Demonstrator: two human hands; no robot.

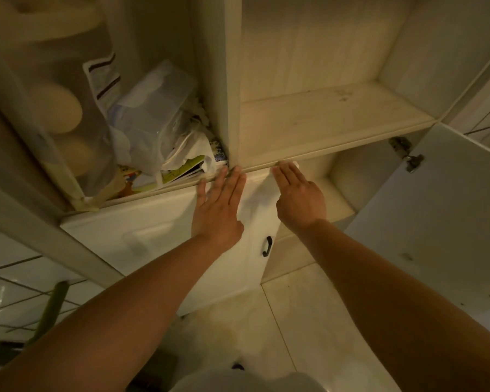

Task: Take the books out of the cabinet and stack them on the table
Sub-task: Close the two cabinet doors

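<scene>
left hand (217,206) and right hand (297,198): fingers straight, holding nothing. books (181,172) look thin, floppy, light; grip by spines, beneath plastic bag (153,120).

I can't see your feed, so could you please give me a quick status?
Left hand and right hand both open, flat at cream cabinet shelf edge. Colourful books untouched; crumpled clear plastic bags piled on them.

No legible text, label, brand, number or sign anywhere in view. Printed covers of books (178,172) on left cabinet shelf: colour patches only, lettering too blurred to read. Striped white packet (104,77) behind them: dark bands visible, no readable print. Clear plastic box (153,108): no marking discernible.
</scene>
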